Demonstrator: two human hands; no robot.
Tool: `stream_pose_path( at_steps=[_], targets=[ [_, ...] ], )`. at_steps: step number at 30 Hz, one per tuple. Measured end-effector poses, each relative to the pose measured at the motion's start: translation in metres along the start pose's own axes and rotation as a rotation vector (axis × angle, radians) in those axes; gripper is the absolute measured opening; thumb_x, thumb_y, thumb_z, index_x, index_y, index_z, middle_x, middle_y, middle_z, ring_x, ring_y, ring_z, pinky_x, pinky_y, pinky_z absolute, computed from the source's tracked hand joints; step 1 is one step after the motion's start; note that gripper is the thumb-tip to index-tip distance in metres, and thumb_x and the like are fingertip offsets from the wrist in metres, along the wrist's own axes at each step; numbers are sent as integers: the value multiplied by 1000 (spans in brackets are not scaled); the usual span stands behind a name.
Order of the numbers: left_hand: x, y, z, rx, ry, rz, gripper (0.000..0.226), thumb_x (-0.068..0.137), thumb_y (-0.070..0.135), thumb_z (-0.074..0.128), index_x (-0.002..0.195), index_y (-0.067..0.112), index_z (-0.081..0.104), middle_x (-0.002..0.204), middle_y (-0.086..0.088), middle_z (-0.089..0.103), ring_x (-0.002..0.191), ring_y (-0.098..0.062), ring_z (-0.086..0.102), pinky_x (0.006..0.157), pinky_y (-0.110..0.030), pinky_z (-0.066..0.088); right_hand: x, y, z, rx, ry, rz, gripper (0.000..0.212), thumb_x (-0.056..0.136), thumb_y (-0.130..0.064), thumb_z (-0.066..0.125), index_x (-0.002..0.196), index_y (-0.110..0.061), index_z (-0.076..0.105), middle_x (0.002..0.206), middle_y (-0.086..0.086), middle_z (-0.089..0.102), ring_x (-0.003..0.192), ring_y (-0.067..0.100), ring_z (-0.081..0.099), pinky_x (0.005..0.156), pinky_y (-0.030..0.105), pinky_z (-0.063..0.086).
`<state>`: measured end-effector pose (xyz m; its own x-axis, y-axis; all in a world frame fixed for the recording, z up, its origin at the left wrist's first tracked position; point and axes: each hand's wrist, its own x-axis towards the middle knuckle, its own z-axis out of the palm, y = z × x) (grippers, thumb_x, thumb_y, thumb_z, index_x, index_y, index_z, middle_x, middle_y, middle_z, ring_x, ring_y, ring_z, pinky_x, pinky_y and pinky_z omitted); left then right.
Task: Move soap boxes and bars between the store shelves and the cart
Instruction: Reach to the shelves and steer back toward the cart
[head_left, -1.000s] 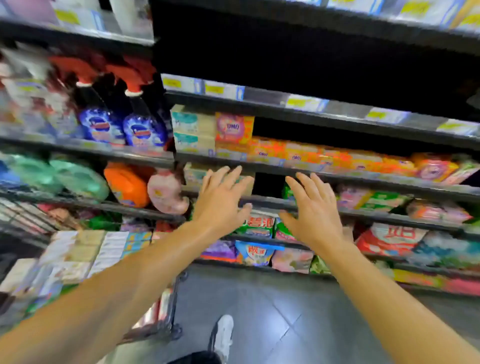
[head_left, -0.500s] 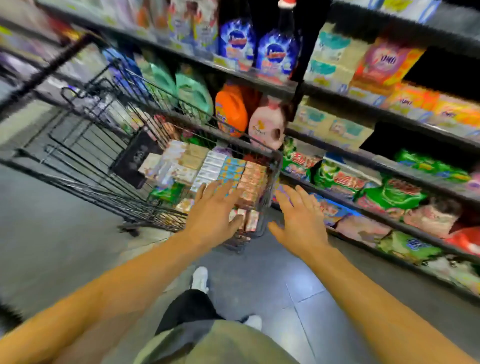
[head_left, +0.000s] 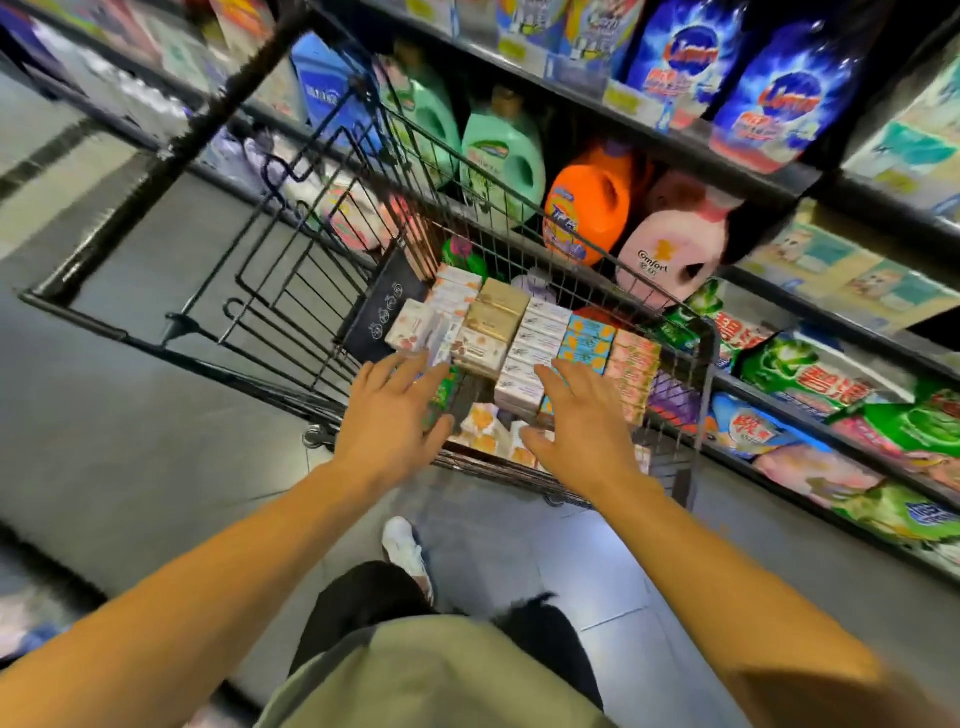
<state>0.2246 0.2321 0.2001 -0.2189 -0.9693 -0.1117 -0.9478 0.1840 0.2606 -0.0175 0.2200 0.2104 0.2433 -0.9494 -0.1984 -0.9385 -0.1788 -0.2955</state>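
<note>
Black wire frames the scene as a shopper in a store aisle turns from the shelving to a shopping cart (head_left: 691, 332), both arms now stretched over its near end where a second ago they were raised toward the shelf rows. The left hand (head_left: 387, 415) hovers with fingers spread and loose, holding nothing, its fingertips over the near corner of the stacked soap boxes (head_left: 524, 332); the right hand (head_left: 584, 421) is likewise wide and empty, its fingers reaching onto the white-and-lilac column of cartons. Whether either hand actually touches the packs cannot be told through the motion blur. The soap sits packed in tidy columns at the near end of the cart basket — pale pink, gold, white, blue-orange and rose cartons side by side, with a few loose boxes lower down. The swing back with empty hands suggests another batch is about to be lifted out for the shelves, though no grip has yet been taken. Just beyond the cart, the store shelves (head_left: 649, 135) carry green detergent jugs (head_left: 501, 156), an orange bottle (head_left: 587, 208) and a pink softener bottle (head_left: 670, 249), with blue refill pouches (head_left: 779, 98) above and bagged washing powder (head_left: 810, 379) below to the right. Grey floor tiles (head_left: 597, 587) run underfoot, where one white shoe (head_left: 408, 551) and dark trousers show beneath an olive shirt.
</note>
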Motion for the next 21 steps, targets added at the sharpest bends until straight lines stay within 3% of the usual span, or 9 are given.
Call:
stream_pose_path(
  at_steps=[7, 15, 21],
  targets=[
    [25, -53, 2, -99, 24, -48, 64, 84, 51, 45, 139, 20, 53, 140, -11, 55, 128, -39, 49, 106, -54, 39, 63, -21, 29, 18, -127, 7, 76, 94, -48, 58, 156, -22, 24, 164, 3, 17, 151, 29, 11, 123, 44, 6],
    [83, -62, 31, -148, -43, -83, 63, 84, 45, 48, 138, 13, 53, 139, -13, 54, 125, -40, 48, 100, -60, 42, 135, 13, 73, -15, -232, 34, 76, 93, -46, 62, 155, -16, 29, 161, 9, 25, 147, 33, 21, 121, 44, 15],
    [136, -69, 76, -143, -188, -106, 63, 86, 48, 43, 136, 11, 56, 139, -15, 53, 125, -40, 47, 103, -54, 41, 191, 44, 132, -29, -364, 93, 77, 92, -51, 59, 153, -17, 29, 157, 6, 29, 141, 31, 28, 117, 42, 26]
  ],
)
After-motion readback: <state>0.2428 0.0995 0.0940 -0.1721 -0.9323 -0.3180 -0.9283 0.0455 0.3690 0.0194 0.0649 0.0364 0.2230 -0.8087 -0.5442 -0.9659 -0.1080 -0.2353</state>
